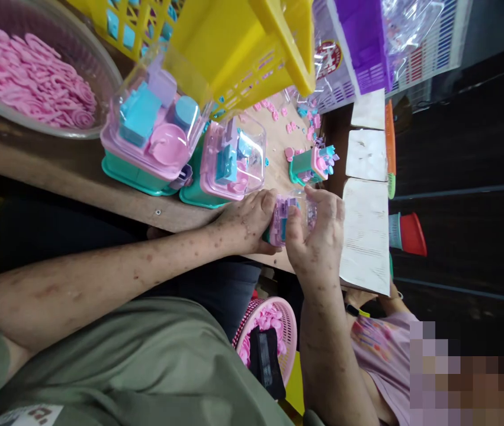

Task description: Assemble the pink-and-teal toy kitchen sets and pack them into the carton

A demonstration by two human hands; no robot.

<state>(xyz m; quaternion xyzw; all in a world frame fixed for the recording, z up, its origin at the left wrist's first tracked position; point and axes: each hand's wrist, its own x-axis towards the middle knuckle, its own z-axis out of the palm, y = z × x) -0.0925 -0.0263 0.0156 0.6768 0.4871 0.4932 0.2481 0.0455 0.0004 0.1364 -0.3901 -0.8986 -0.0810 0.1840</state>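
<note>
Between my two hands, near the table's front edge, is a small toy box (282,220) with a pink-lilac body and a clear plastic cover. My left hand (254,219) grips its left side, fingers wrapped round it. On the other side, my right hand (318,236) has its thumb and fingers closed round the clear cover. Just left stand two finished-looking toy boxes, a nearer one (207,160) and a larger one (145,154), each with a green base, pink tray and clear dome. Beyond my right hand sits an uncovered green toy box (309,165) with small pieces on top.
A basin (100,121) of pink strips stands at the left. Yellow basket (234,53) and purple crate (362,47) line the back. Loose pink pieces (294,127) lie on the table. Below is a pink basket (289,313). Another person's shirt (385,343) shows at right.
</note>
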